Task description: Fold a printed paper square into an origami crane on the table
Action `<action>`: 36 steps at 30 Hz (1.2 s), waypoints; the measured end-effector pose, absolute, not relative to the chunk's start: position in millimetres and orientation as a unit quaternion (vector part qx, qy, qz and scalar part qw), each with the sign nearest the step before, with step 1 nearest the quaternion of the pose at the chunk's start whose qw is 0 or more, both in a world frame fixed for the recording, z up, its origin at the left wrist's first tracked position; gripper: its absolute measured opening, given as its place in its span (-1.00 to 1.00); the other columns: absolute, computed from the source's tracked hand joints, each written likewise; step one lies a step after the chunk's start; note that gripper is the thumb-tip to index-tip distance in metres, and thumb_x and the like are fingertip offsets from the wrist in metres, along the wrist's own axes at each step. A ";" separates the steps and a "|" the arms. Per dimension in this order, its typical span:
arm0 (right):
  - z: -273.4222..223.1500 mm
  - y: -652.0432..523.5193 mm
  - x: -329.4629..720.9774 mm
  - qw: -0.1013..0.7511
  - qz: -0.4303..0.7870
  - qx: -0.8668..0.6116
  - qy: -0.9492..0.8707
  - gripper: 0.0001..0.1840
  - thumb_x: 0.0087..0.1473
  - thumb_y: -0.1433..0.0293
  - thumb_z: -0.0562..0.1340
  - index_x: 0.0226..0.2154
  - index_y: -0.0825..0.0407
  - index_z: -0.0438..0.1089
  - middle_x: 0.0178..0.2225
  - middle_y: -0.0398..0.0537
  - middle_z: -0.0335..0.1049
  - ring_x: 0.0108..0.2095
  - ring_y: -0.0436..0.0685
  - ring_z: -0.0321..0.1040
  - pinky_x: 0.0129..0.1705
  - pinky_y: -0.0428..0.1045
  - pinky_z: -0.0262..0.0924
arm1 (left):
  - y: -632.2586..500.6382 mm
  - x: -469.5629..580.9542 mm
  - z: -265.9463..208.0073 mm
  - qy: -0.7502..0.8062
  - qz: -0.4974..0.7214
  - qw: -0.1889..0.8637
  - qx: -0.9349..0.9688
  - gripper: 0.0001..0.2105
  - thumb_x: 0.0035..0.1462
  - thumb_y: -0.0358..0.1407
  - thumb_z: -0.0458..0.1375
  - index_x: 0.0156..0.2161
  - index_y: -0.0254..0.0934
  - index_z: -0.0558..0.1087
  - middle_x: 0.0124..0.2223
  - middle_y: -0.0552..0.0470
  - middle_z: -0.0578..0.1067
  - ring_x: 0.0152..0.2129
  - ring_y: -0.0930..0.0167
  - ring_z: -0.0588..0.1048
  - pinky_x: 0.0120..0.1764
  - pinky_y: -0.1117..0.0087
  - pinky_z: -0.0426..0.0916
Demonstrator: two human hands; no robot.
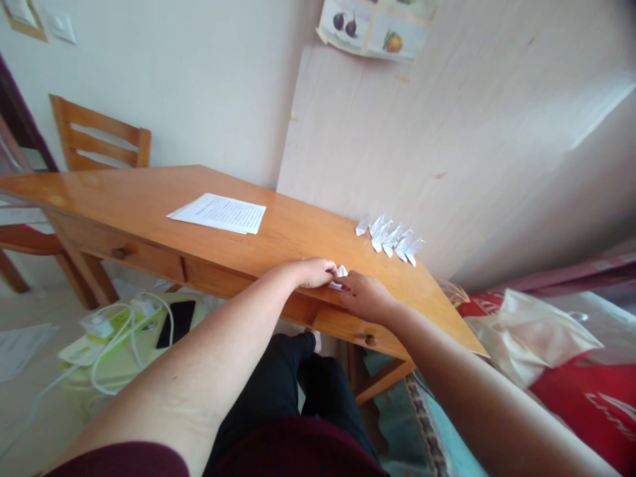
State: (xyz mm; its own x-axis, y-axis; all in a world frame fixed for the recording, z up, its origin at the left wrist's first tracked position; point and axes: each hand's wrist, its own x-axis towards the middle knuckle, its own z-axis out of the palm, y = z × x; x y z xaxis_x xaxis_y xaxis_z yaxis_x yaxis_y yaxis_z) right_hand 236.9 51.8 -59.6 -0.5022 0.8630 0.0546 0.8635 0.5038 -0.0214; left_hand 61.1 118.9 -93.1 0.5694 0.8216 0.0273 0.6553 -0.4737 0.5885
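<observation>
My left hand (314, 271) and my right hand (366, 296) meet at the near edge of the wooden desk (149, 199). Between their fingertips they pinch a small folded piece of white paper (340, 273), mostly hidden by the fingers. Beyond them, toward the desk's far right corner, lies a row of several small folded white paper pieces (390, 238). A stack of printed white sheets (218, 213) rests flat further left on the desk.
A wooden chair (99, 139) stands behind the desk at left. On the floor at left sit a pale green case with white cables (124, 331) and a dark phone (176, 322). A plastic bag (527, 331) lies on red fabric at right.
</observation>
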 end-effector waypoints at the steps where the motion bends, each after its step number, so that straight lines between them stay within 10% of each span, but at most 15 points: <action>1: -61.0 55.4 238.5 0.049 0.023 -0.510 -0.859 -0.67 0.12 0.40 0.10 -0.10 -0.01 0.47 -0.21 -0.01 0.48 -0.22 0.15 0.38 -0.19 -0.02 0.15 | 117.7 61.0 -92.7 0.442 0.154 0.263 0.844 -0.79 0.14 -0.19 0.10 -0.16 -0.12 0.52 -0.14 0.09 0.59 -0.19 0.29 0.51 -0.12 0.33 0.32; 9: -70.4 81.2 248.3 0.134 0.185 -0.590 -0.774 -0.83 -0.02 0.45 0.16 -0.31 0.07 0.39 -0.36 -0.08 0.44 -0.35 0.06 0.33 -0.35 -0.09 0.14 | 113.5 62.5 -91.1 0.450 0.140 0.229 0.852 -0.73 0.06 -0.20 0.19 -0.10 -0.13 0.49 -0.08 0.04 0.58 -0.15 0.26 0.50 -0.07 0.30 0.30; 36: -50.2 117.1 237.0 -0.066 0.286 -0.688 -0.664 -0.82 -0.14 0.31 0.34 -0.51 0.03 0.34 -0.60 -0.19 0.18 -0.59 0.00 0.05 -0.55 -0.04 -0.08 | 119.4 61.1 -90.8 0.409 0.129 0.258 0.866 -0.75 0.07 -0.23 0.17 -0.12 -0.05 0.59 -0.12 0.14 0.61 -0.15 0.31 0.50 -0.03 0.34 0.27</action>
